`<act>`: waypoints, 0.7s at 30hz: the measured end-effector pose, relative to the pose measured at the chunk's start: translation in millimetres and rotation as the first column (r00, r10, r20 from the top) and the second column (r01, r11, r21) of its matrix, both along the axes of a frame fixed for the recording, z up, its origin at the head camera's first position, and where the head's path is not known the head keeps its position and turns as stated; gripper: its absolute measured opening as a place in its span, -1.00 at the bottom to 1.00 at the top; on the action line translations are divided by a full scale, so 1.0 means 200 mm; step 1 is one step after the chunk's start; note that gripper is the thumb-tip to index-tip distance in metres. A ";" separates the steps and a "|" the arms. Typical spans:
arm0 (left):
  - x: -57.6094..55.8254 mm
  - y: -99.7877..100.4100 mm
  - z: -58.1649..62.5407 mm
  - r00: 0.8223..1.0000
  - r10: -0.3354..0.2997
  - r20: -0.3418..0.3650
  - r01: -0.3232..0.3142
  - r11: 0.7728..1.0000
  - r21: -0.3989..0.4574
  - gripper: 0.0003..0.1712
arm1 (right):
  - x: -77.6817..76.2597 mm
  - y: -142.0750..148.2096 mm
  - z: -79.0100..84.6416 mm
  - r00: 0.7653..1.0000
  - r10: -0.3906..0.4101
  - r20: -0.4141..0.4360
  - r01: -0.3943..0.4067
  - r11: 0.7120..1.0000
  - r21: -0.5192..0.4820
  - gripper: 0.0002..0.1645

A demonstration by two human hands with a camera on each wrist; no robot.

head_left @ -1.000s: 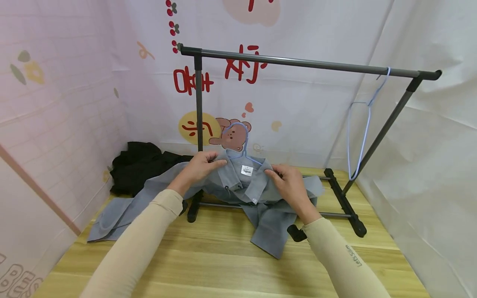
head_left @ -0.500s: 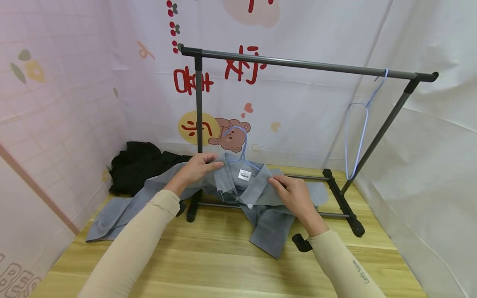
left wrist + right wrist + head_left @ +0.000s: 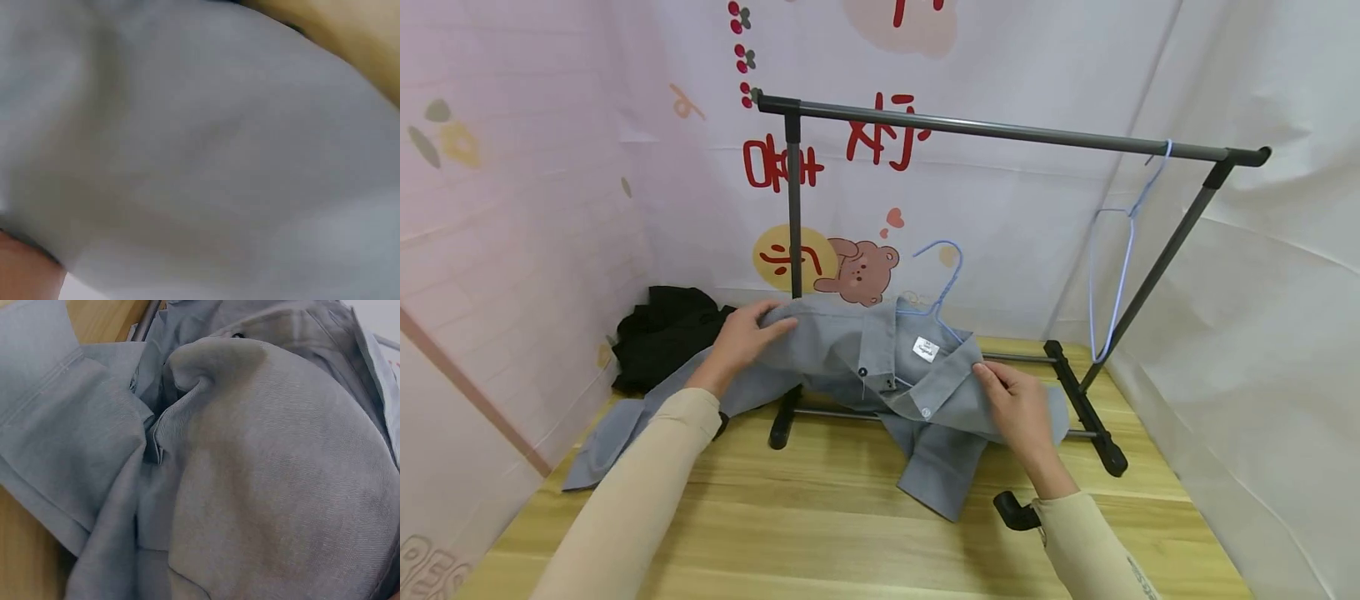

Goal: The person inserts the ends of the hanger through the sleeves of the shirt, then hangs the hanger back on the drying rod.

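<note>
A grey button-up shirt point(image 3: 831, 346) is held up off the wooden table point(image 3: 820, 533), with a light blue hanger point(image 3: 942, 304) inside its neck. The hook sticks up above the collar, beside the white label point(image 3: 926, 349). My left hand point(image 3: 747, 340) holds the shirt's shoulder at the left, thumb in front and the other fingers partly hidden by cloth. At the other side, my right hand point(image 3: 1017, 407) pinches the cloth by the collar edge. Grey cloth nearly fills the left wrist view; folds of the shirt point(image 3: 300, 444) fill most of the right wrist view.
A dark metal clothes rack point(image 3: 1000, 131) stands behind the shirt. One empty blue hanger point(image 3: 1120, 283) hangs at its right end. Black clothing point(image 3: 670, 342) lies heaped at the back left. A black foot point(image 3: 1017, 511) of the rack juts forward near my right sleeve.
My left hand has moved left from the collar to the shoulder. The collar and the hanger's hook have shifted right, and my right hand has moved slightly right with the cloth.
</note>
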State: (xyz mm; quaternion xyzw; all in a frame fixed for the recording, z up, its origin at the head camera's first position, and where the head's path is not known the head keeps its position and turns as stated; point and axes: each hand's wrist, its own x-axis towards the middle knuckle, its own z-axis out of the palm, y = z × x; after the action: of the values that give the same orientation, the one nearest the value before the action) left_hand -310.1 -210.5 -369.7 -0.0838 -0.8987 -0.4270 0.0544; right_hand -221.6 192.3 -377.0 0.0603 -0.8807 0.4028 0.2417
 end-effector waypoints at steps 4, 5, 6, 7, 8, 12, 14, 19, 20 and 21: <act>0.05 -0.21 -0.10 1.000 0.025 0.015 -0.023 0.995 -0.095 -0.61 | -0.02 0.06 -0.03 0.997 -0.063 0.049 0.067 0.996 -0.067 -0.54; 0.08 -0.26 -0.13 0.999 0.025 0.035 -0.021 0.993 -0.116 -0.65 | -0.03 0.07 -0.04 0.995 -0.075 0.062 0.080 0.994 -0.070 -0.53; 0.10 -0.31 -0.15 0.998 0.019 0.055 -0.011 0.991 -0.135 -0.67 | -0.04 0.09 -0.05 0.993 -0.088 0.076 0.094 0.993 -0.073 -0.53; 0.12 -0.35 -0.17 0.997 0.006 0.081 0.006 0.988 -0.152 -0.66 | -0.05 0.11 -0.06 0.990 -0.099 0.098 0.106 0.991 -0.076 -0.52; 0.15 -0.40 -0.20 0.995 -0.008 0.103 0.026 0.984 -0.174 -0.66 | -0.05 0.13 -0.06 0.987 -0.112 0.119 0.122 0.989 -0.082 -0.51; 0.23 -0.56 -0.26 0.983 -0.048 0.177 0.092 0.964 -0.250 -0.68 | -0.08 0.20 -0.09 0.965 -0.177 0.195 0.203 0.972 -0.120 -0.47; 0.26 -0.64 -0.28 0.985 -0.055 0.165 0.101 0.953 -0.286 -0.75 | -0.08 0.23 -0.10 0.954 -0.207 0.217 0.240 0.961 -0.138 -0.45; 0.31 -0.79 -0.26 0.995 -0.055 0.079 0.077 0.946 -0.316 -0.80 | -0.08 0.30 -0.10 0.929 -0.247 0.276 0.305 0.933 -0.191 -0.38; 0.32 -0.81 -0.24 0.996 -0.055 0.065 0.072 0.947 -0.313 -0.83 | -0.08 0.31 -0.09 0.926 -0.250 0.282 0.313 0.927 -0.207 -0.37; 0.32 -0.83 -0.22 0.997 -0.048 0.064 0.066 0.949 -0.308 -0.83 | -0.09 0.33 -0.09 0.923 -0.254 0.289 0.323 0.920 -0.224 -0.37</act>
State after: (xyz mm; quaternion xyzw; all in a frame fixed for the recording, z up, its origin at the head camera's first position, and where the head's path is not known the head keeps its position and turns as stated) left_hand -245.6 -376.5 -413.5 -0.1053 -0.9529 -0.2845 0.0032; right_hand -239.0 258.0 -395.5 -0.1565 -0.8411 0.4817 0.1896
